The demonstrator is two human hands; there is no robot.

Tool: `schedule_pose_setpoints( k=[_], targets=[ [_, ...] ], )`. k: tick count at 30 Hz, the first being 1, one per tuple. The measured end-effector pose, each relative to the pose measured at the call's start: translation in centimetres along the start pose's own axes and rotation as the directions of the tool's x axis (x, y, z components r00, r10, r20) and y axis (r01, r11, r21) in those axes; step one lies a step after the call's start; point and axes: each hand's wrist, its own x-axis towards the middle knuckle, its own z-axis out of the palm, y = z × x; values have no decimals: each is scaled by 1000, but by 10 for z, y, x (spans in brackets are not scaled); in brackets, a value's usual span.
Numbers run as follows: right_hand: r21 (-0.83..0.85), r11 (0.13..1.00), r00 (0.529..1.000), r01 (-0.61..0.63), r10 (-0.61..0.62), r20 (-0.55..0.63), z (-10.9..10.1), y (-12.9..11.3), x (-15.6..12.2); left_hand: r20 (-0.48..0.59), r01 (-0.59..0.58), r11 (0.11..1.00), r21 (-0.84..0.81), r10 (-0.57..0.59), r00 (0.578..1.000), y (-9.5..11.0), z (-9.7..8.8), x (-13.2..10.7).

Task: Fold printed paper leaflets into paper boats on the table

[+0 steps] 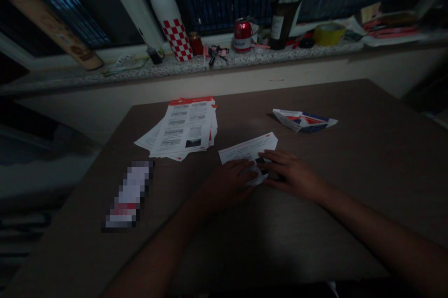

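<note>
A folded sheet of printed paper [240, 150] lies on the table between my hands, its upper edge slanting up to the right. Flat across its lower left part rest the fingers of my left hand [227, 182], the fingertips pointing right. My right hand [296, 174] reaches in from the other side, fingers spread, with its tips on the paper's right part. Both hands are open and cover much of the lower folds. Beyond my right hand sits a folded paper boat [304, 121] in white, blue and red.
A fanned stack of printed sheets [184, 125] lies left of the hands, with a pixelated phone-like object [129, 195] nearer me. Along the granite windowsill [140, 73] stand a checkered white bottle [171, 20], a red can [242, 35], a dark bottle [282, 22] and yellow tape [329, 34].
</note>
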Motion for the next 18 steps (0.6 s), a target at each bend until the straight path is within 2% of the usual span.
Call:
schedule_pose_setpoints(
  k=[6,13,15,18],
  targets=[
    [19,1000,1000,5,-5,0,-1,1,1,3,-29,994,-101,29,1000,-7,-9,-7],
    [-14,999,999,45,-44,15,1,2,-3,-69,-42,985,-166,31,997,-13,-8,-5],
    [-8,996,995,90,-90,38,2,5,-6,-76,-19,979,-204,4,997,-14,-7,-4],
    [6,990,987,140,-140,80,2,8,-10,-60,92,963,-253,-110,992,-14,-7,-3]
  ],
)
